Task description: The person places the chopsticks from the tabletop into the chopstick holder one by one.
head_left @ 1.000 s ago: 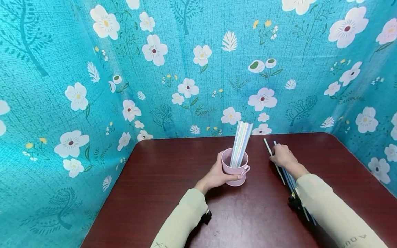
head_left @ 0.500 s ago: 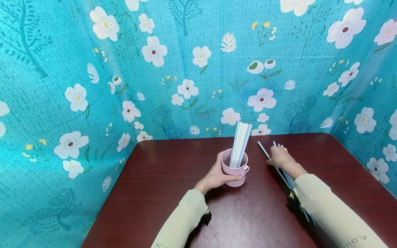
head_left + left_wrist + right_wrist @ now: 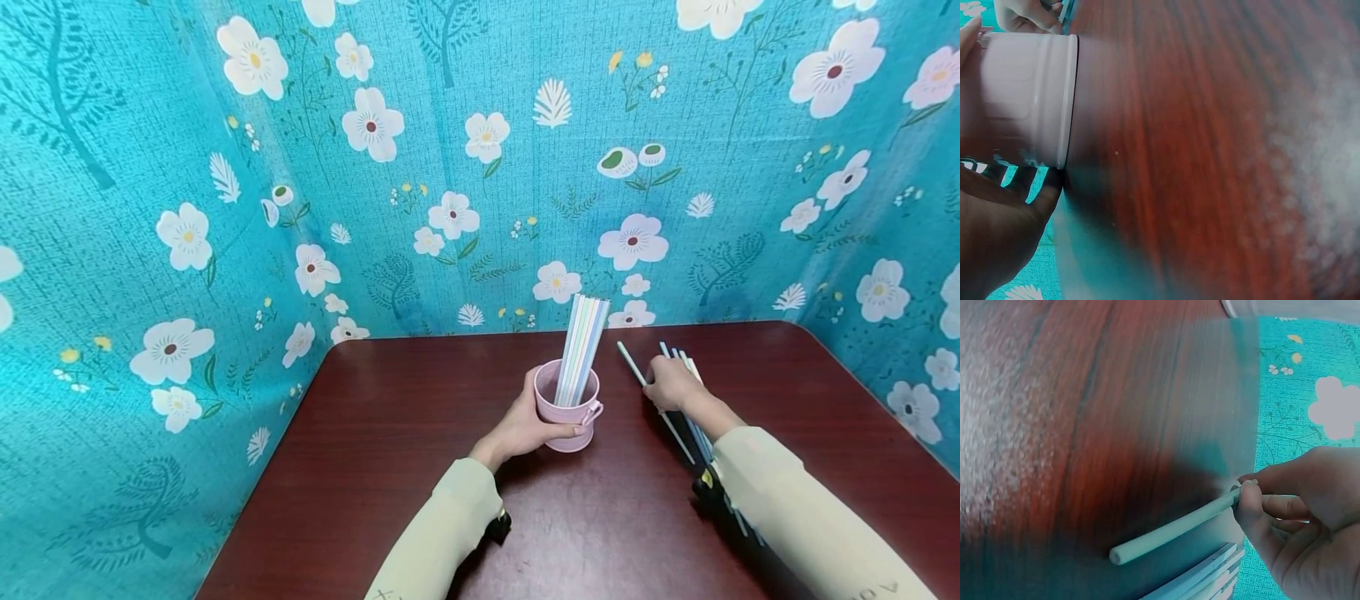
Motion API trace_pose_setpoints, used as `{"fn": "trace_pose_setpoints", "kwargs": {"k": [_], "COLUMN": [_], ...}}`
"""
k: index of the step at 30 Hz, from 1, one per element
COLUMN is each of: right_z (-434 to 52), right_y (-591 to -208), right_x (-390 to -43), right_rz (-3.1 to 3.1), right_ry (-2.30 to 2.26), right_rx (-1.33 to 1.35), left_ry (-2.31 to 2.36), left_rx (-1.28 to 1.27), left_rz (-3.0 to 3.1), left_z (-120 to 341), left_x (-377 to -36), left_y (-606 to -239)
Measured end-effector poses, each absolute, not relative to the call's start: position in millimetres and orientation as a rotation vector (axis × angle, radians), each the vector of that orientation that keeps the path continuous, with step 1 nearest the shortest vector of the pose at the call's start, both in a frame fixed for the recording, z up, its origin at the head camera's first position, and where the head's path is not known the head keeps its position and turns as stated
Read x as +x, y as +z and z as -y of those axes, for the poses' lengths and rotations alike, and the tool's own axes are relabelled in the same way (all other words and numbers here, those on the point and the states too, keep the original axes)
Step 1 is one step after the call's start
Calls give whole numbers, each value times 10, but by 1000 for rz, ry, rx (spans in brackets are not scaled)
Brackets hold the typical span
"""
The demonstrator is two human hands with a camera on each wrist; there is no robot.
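A small pink bucket (image 3: 572,442) stands upright on the table, with a bundle of pale straws (image 3: 582,350) leaning inside it. My left hand (image 3: 527,423) grips the bucket's side, its thumb across the front; in the left wrist view the bucket (image 3: 1019,94) lies between thumb and fingers. To the right of it, my right hand (image 3: 673,387) pinches a pale green straw (image 3: 1175,531) between thumb and fingertips. That straw slants just left of several blue and white straws (image 3: 1200,581), which lie partly under the right hand and forearm.
The dark red wooden table (image 3: 405,392) has rounded far corners. A turquoise flowered cloth (image 3: 450,275) hangs behind it and along both sides. A black wrist strap piece (image 3: 708,492) sits below the right sleeve, over the loose straws.
My right hand has shifted slightly left, and the green straw's far end has swung left, away from the other straws. The left hand and bucket have stayed in place.
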State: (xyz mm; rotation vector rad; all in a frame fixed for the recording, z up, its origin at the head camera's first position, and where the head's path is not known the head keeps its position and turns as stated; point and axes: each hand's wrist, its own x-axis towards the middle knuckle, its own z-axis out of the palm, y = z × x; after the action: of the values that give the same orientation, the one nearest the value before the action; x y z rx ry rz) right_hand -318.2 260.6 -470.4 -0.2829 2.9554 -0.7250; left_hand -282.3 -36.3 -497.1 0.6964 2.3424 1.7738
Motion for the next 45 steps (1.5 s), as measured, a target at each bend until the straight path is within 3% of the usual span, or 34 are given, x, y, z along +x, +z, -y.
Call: {"fn": "trace_pose_setpoints", "kwargs": {"k": [17, 34, 45], "right_z": [-2488, -2326, -2267], "right_y": [-4471, -3779, -3582], "right_x": [-3118, -2946, -2848], "right_rz": [-3130, -3260, -3197], "right_ry": [-1165, -1581, -1889], "right_rx": [-303, -416, -394], "left_ry": [1752, 1765, 1775], "left_rx": [670, 665, 686], "left_rz": [-2344, -2339, -2338], "left_z": [366, 369, 366], "left_x": [-2823, -2836, -2827], "left_y": [-4970, -4981, -4980]}}
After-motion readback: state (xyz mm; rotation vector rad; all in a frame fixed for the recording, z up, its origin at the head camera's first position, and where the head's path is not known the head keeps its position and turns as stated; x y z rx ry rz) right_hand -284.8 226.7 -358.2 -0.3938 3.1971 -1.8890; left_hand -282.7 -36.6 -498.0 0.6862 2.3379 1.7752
